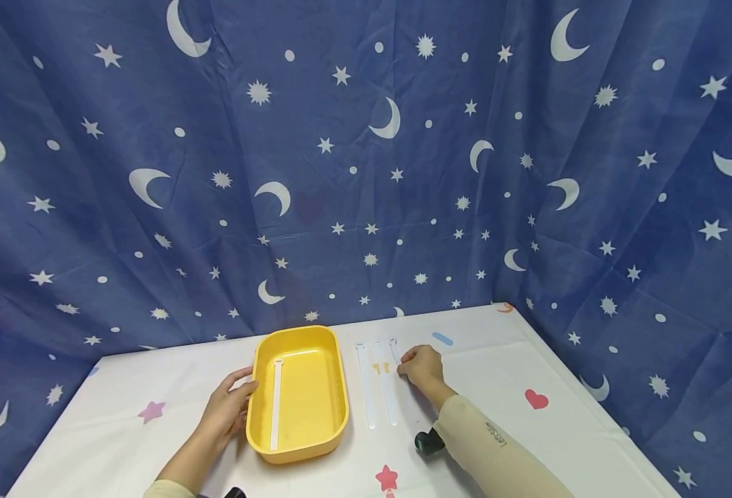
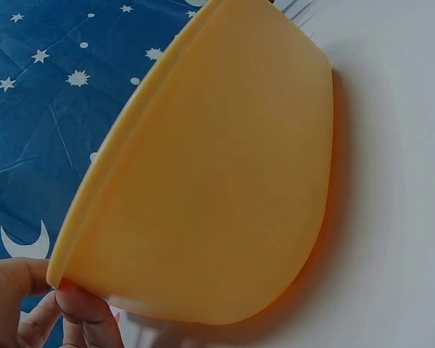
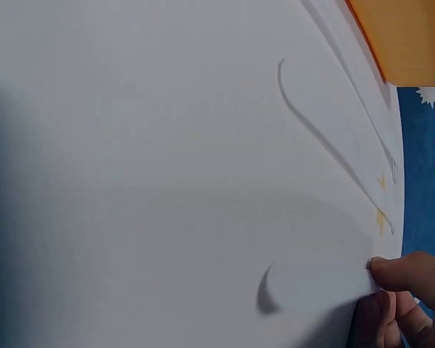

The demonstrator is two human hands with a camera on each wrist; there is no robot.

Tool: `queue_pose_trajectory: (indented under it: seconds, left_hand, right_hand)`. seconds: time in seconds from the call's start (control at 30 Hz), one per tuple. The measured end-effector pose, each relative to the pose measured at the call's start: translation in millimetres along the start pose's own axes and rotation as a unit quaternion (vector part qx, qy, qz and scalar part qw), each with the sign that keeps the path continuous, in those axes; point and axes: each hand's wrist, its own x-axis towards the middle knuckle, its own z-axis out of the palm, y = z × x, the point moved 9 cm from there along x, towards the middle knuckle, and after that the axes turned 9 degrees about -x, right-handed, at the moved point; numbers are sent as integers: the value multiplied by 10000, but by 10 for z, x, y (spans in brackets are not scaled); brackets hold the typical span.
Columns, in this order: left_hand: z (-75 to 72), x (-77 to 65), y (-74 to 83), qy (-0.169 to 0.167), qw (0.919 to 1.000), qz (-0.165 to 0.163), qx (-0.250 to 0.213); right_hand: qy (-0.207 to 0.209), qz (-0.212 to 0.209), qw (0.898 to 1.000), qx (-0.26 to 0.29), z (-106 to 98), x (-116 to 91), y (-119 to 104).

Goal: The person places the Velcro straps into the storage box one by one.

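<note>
My left hand [image 1: 225, 408] holds the left side of a yellow rectangular bin [image 1: 313, 415]; in the left wrist view the thumb and fingers pinch its rim [image 2: 94, 196]. A long white strap [image 1: 276, 408] with a slotted head lies lengthwise inside the bin. Right of it, my right hand [image 1: 425, 370] pinches another white strap [image 3: 312, 286] by its edge; the rounded end lifts slightly off the tablecloth. Two more white straps, a left one [image 1: 366, 387] and a right one [image 1: 389, 398], lie side by side between bin and right hand.
A white tablecloth [image 1: 578, 443] with printed hearts and stars covers the table. Behind and to the right hangs a blue curtain [image 1: 341, 194] with moons and stars. A dark rounded device [image 1: 428, 441] sits at the right wrist.
</note>
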Motion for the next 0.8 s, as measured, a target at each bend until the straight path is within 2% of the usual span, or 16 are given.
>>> queue_pose_trajectory:
  seconds: [0.4, 0.63, 0.8]
  left_hand:
    - [-4, 5, -25, 30, 10000, -80, -11]
    - [-7, 5, -25, 56, 9999, -106, 11]
    - [-1, 10, -15, 43, 10000, -80, -5]
  right_hand:
    - [-170, 95, 9986, 493, 73, 40, 86]
    - [-397, 100, 9947, 942, 102, 70, 118]
    - [-594, 153, 9928, 1028, 86, 68, 108]
